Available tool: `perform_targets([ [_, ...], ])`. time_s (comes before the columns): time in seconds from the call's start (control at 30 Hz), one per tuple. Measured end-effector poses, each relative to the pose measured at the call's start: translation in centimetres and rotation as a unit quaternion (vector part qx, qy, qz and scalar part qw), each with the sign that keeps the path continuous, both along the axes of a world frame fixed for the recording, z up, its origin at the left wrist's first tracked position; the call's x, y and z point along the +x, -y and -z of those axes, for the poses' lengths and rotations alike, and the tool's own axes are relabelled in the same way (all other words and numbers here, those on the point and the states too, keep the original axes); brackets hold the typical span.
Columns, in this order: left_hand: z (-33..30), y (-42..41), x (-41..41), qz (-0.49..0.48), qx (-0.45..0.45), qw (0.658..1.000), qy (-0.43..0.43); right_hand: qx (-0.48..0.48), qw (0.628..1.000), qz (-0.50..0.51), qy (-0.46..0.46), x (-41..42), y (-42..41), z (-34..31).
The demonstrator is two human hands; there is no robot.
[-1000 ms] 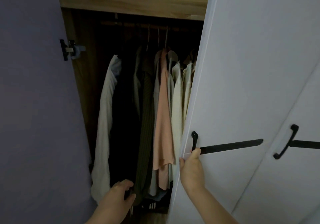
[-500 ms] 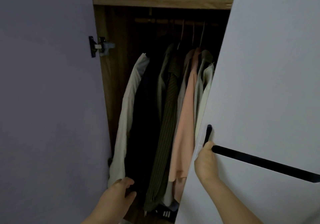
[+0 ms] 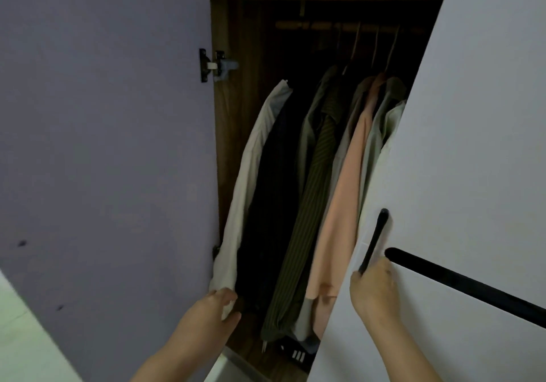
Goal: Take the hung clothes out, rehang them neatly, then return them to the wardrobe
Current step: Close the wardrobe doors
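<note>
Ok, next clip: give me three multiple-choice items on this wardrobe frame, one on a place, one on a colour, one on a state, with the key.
1. Where is the left hand?
A. On the hanging rail
B. At the bottom hem of the white garment
C. On the hinge

2. What colour is the garment just left of the right door edge, beside the striped one?
A. Peach
B. Bright red
C. Blue

3. What is the right hand doing?
A. Hanging free
B. Holding a hanger
C. Holding the black door handle

Key: 1 B, the fingers touch the hem low down. 2 A, the peach shirt hangs there. 3 C, its fingers curl round the handle's lower end.
</note>
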State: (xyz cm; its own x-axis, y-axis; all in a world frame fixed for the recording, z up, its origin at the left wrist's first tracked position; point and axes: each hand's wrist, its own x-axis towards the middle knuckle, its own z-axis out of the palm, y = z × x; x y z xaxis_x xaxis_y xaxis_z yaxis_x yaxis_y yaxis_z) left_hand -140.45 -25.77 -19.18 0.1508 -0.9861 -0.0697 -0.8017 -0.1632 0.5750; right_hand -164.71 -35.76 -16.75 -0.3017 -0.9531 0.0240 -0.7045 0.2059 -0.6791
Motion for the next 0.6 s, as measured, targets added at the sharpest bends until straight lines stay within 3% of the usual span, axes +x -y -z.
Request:
perform_targets([
  [0.13,-0.2,-2.3,0.9,-0.038,-0.001,0.999,0.01,0.001,1.0,-0.006,0.028,2.7,-2.8,0.5],
  [0.27,-0.8,-5.2,3.1,-0.069,-0.021,0.997,0.04,-0.022,0.988,-0.147,-0.038,6.8,-4.9,0.9],
  [0.47,-1.7,-10.0,8.2,-0.147,-0.057,0.986,0.044,-0.052,0.931,-0.339,-0.123,13.8,-7.9,2.3],
  [0.6,-2.4,-13.1,11.8,-0.192,-0.086,0.975,0.069,-0.021,0.884,-0.436,-0.166,18.0,-9.5,3.4],
])
